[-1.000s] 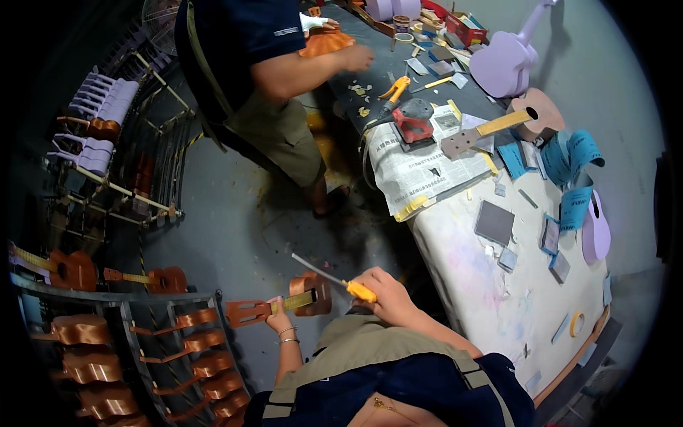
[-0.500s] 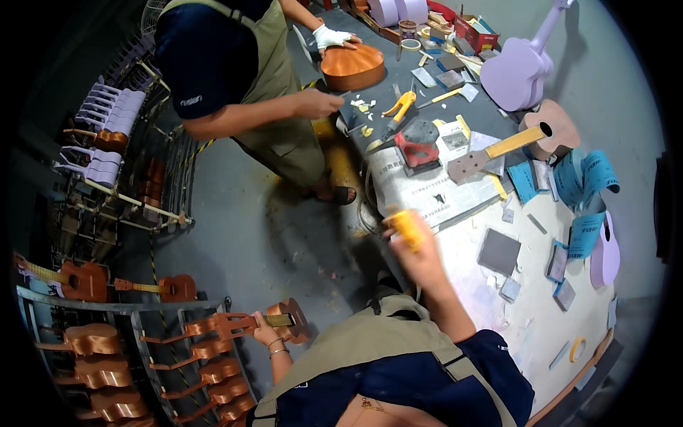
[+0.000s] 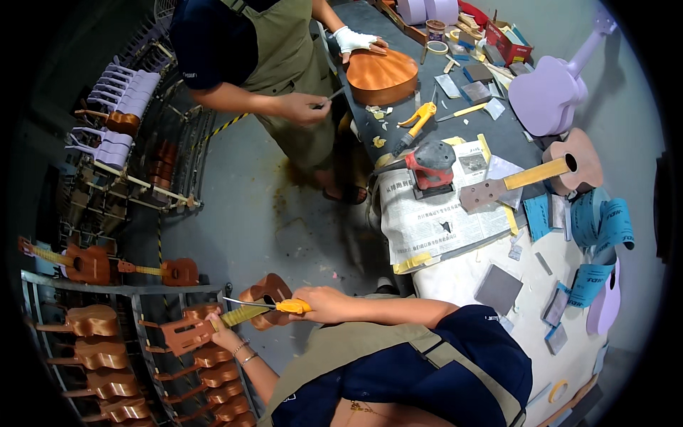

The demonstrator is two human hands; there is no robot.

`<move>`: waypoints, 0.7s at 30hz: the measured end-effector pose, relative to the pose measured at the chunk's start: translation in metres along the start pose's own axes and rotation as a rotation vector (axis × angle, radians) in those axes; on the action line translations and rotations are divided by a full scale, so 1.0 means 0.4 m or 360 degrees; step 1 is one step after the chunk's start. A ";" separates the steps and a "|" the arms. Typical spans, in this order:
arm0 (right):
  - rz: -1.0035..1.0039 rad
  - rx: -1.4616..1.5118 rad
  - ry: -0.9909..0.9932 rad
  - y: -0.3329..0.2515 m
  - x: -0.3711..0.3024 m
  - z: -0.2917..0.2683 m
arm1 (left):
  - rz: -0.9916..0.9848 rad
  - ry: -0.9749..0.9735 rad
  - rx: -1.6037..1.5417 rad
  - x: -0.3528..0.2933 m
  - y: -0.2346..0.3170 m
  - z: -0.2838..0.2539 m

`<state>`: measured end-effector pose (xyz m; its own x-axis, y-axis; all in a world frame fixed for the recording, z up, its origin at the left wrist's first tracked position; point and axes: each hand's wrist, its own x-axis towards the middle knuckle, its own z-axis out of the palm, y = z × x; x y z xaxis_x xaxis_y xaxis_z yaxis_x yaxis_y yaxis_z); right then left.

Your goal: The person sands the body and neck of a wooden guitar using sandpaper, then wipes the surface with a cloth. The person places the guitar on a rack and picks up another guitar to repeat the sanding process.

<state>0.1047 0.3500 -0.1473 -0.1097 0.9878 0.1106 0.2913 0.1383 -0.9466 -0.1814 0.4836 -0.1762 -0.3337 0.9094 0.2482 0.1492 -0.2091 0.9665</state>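
Observation:
My left hand (image 3: 223, 334) is closed round the neck of a brown ukulele (image 3: 265, 292), just below its headstock. The headstock points left, and the body lies toward my right hand. My right hand (image 3: 324, 304) grips a yellow-handled tool with a thin metal shaft (image 3: 293, 306). The shaft reaches left over the fretboard (image 3: 245, 313); whether it touches cannot be made out. Part of the ukulele's body is hidden behind my right hand and the tool's handle.
Racks of ukuleles (image 3: 99, 352) stand at left. Rightward, a workbench (image 3: 455, 281) carries newspaper (image 3: 420, 228), a red-and-grey sander (image 3: 432, 167), an unfinished ukulele (image 3: 569, 164) and sanding blocks (image 3: 499, 288). Across, a co-worker's gloved hand (image 3: 359, 40) rests on a wooden instrument body (image 3: 384, 75).
My right hand has swung left and down from beside the bench to the ukulele, bringing the yellow-handled tool. My left hand has shifted slightly left and down with the neck. The view has shifted.

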 end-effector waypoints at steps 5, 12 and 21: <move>0.0134 -0.0037 -0.0101 0.016 0.003 -0.032 | -0.0193 -0.0011 0.0041 -0.055 -0.043 -0.003; 0.0186 -0.0008 0.0190 0.028 0.012 -0.095 | -0.0223 -0.0133 0.0157 -0.048 -0.166 0.030; 0.0367 -0.0129 0.0313 0.057 0.052 -0.067 | -0.0334 -0.0306 0.0074 0.058 -0.246 0.095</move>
<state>0.1346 0.3758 -0.1583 0.1516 0.9876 -0.0403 0.3631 -0.0935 -0.9271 -0.1683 0.5392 -0.2679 -0.1797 0.9835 0.0219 0.1398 0.0035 0.9902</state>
